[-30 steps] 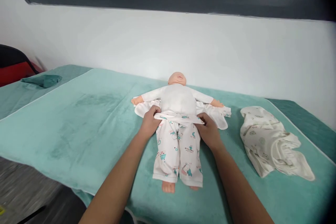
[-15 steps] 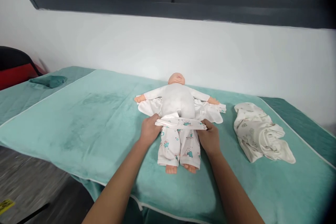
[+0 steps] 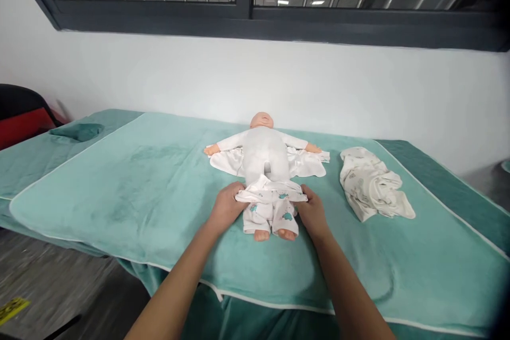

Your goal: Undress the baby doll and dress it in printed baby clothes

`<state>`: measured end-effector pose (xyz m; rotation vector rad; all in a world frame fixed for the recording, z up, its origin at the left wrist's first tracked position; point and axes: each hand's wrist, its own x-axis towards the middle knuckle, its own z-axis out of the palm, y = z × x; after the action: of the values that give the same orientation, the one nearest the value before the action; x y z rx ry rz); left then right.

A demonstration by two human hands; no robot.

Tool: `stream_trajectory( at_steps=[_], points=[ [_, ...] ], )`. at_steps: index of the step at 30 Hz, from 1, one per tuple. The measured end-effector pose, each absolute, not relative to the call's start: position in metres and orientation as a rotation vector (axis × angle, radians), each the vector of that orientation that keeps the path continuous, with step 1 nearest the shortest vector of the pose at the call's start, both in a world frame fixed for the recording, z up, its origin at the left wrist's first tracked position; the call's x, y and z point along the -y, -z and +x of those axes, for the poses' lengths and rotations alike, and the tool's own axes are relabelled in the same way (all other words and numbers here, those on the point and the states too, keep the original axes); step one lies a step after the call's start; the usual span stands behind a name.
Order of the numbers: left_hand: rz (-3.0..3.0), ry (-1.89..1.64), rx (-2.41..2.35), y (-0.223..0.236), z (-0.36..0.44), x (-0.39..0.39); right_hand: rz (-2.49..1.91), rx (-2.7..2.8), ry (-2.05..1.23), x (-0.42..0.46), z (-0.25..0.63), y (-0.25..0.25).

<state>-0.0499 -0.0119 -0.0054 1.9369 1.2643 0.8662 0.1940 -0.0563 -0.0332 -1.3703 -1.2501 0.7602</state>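
Trousers point(image 3: 255, 220), white with small teal figures, sit low on the legs of a baby doll point(image 3: 261, 146) as a person's bare hands grip the garment from both sides. The left hand point(image 3: 228, 206) pinches one end of the waistband point(image 3: 279, 195) and the right hand point(image 3: 313, 212) pinches the other, stretching the band across the doll's thighs, below the crotch. Two feet point(image 3: 262, 235) show beyond the hems. Lying on its back on a teal sheet point(image 3: 131, 191), the doll wears a pale long-sleeved body covering; its arms reach out to either side above a white garment point(image 3: 229, 162) spread beneath. A crumpled off-white cloth point(image 3: 372, 186) with a faint print rests apart, at the right. Behind the doll's head rises a white wall point(image 3: 191, 74), topped by a dark-framed window point(image 3: 243, 10) with bars.
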Motion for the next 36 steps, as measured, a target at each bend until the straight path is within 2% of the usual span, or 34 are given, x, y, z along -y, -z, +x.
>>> stream_trajectory(
  at_steps=[6,9,13,24,29,32,36],
  points=[
    [2.112,-0.758,-1.013,-0.003,-0.058,0.046,-1.291,1.595,-1.041,0.095,0.199,0.023],
    [2.354,-0.630,-1.047,0.001,-0.055,0.061,-1.365,1.678,-0.902,0.107,0.193,0.027],
    [2.560,-0.668,-1.161,0.006,-0.045,0.066,-1.469,1.632,-0.587,0.108,0.179,0.035],
    [2.573,-0.546,-1.209,-0.012,-0.056,0.077,-1.693,1.438,-0.557,0.124,0.153,0.032],
    [2.441,-0.576,-1.269,-0.026,-0.060,0.090,-1.743,1.557,-0.394,0.138,0.143,0.014],
    [2.394,-0.564,-1.294,-0.039,-0.064,0.096,-1.678,1.648,-0.521,0.148,0.142,-0.011],
    [2.380,-0.432,-1.078,-0.063,-0.079,0.095,-1.532,1.955,-0.792,0.151,0.149,-0.047]
  ],
)
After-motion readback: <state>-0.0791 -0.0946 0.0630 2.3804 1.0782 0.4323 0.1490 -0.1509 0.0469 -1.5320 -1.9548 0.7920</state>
